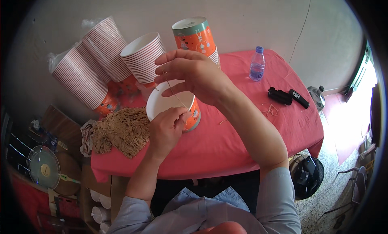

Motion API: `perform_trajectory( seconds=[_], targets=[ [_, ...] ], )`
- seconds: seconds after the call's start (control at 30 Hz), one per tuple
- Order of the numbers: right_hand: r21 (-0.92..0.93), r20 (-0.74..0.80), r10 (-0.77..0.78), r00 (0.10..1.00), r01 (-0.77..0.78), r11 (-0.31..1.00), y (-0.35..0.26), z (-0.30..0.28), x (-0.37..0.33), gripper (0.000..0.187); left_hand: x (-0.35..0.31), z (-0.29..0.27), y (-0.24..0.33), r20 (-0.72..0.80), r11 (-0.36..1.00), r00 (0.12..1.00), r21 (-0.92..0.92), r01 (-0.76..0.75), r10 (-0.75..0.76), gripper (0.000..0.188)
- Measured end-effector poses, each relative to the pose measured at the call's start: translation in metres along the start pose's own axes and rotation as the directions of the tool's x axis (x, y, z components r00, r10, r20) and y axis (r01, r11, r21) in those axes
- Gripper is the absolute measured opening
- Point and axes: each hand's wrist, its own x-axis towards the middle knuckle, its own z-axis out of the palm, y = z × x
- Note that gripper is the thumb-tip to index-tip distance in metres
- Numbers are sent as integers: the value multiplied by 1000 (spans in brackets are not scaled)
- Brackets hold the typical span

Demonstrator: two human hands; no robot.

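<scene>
"Head view: item and location?"

"One thin tan fibre cord [178,98], just off the view's centre toward 11 o'clock, above the rim of a round, orange-printed paper bucket with white lining [195,117]. Bucket standing mouth-up on the bench draped in pink-red cloth [226,157]."

"Fingers?"

"Left hand [166,123]: thumb and forefinger closed, pinching the cord at the bucket's rim. Right hand [197,74]: fingers spread, cord running up to them; whether they grip it, I cannot tell."

"Hazards?"

"Slippage from the left pinch, in my judgement, should the upper end be pulled hard. Tipping of the bucket, probably light, from that same pull or a wrist knock. Less likely, tangling with the bulky heap of loose tan strands [125,129], between 8 and 9 o'clock."

"Orientation?"

"Long axis slanting, nearly straight: lower end toward 5 o'clock, upper end toward 11."

"Neighbouring stock?"

"One clear plastic bottle with blue cap [257,68], 2 o'clock."
</scene>
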Motion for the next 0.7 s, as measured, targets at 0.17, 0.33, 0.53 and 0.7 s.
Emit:
perform_trajectory(
  seconds=[0.17,0.33,0.53,0.7],
  targets=[
    [77,-67,-180,981,185,980,1,-1,-1,34,-1,5,-9,53,994,997,95,-61,56,11],
    [-43,-27,-151,988,149,988,6,-7,3,24,-1,6,-5,-25,951,985,266,-156,168,11],
    [-60,104,16,994,-10,998,5,0,-1,26,5,-1,-18,23,949,993,292,-116,114,10],
    [68,14,-210,978,209,976,3,-3,-2,32,-2,12,-22,-52,952,980,252,-173,191,16]
  ],
)
